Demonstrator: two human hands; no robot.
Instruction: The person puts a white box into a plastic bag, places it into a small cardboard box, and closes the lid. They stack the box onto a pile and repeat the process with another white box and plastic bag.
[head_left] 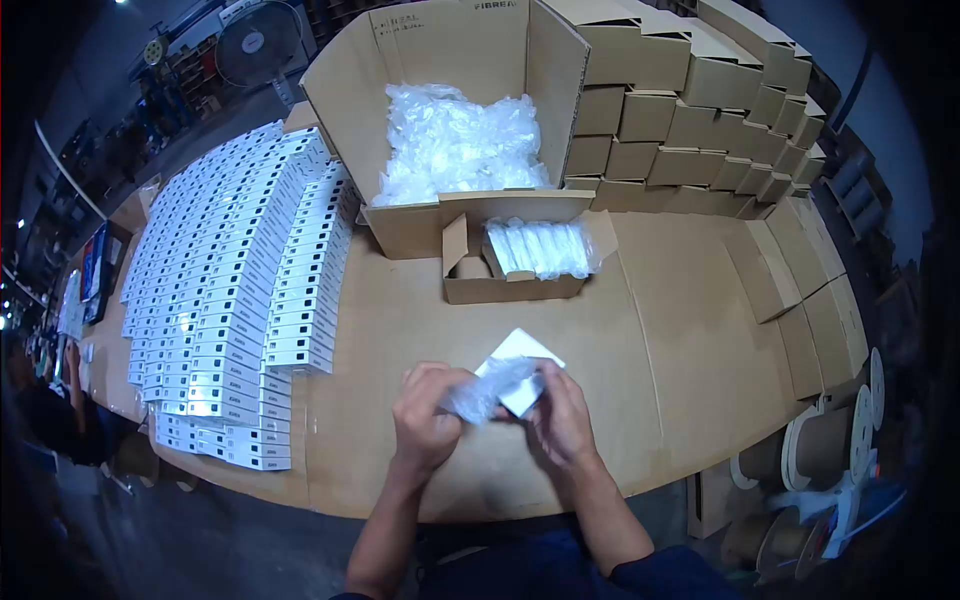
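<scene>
Clear plastic bag [478, 397] is bunched between my two hands, lying across the front of a flat white box [522, 346]. My left hand [428, 412] is closed on the left end of the bag, with the fingers curled. At the box's right edge, my right hand [563, 418] has its thumb and fingers closed around the near corner, where the plastic also reaches. Part of the white box is covered by the film. Just beyond my hands, a small open carton [515, 291] holds a row of plastic-wrapped packs [540, 249].
A large open carton [480, 30] full of clear plastic bags [460, 145] stands at the back. Stacked white boxes [225, 300] fill the left side. Brown cartons [690, 130] are piled at back right. Reels [835, 440] stand beyond the table's right edge; a person [60, 420] is far left.
</scene>
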